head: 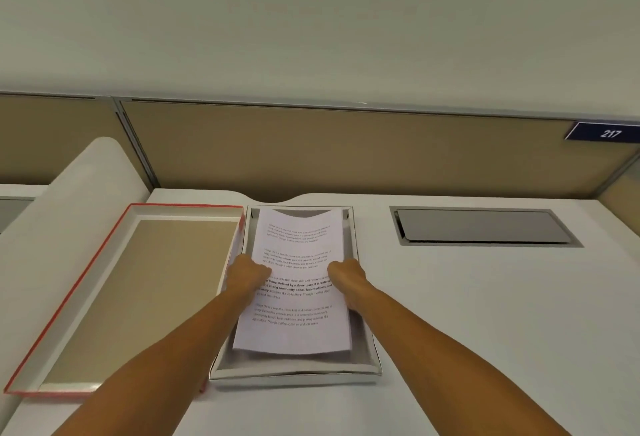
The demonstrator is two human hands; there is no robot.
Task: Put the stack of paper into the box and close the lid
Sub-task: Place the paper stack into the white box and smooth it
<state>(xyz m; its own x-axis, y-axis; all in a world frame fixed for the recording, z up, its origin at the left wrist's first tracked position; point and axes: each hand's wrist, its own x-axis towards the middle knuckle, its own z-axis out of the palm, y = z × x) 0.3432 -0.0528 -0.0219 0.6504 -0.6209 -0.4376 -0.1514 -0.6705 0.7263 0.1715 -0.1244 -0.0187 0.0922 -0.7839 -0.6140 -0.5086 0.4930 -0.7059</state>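
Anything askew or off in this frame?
Slightly. The stack of paper is skewed in the box, sagging between the left hand and right hand, not yet flat. The lid lies upturned to the left.

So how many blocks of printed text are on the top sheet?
4 on the stack of paper: one near the far end, one above the hands, one between the left hand and right hand, one near the close end.

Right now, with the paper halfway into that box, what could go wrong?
The stack of paper bows between both hands, its near edge raised above the box floor; let go unevenly, the sheets might fan out or crease. The lid lies open to the left; a left forearm could nudge it.
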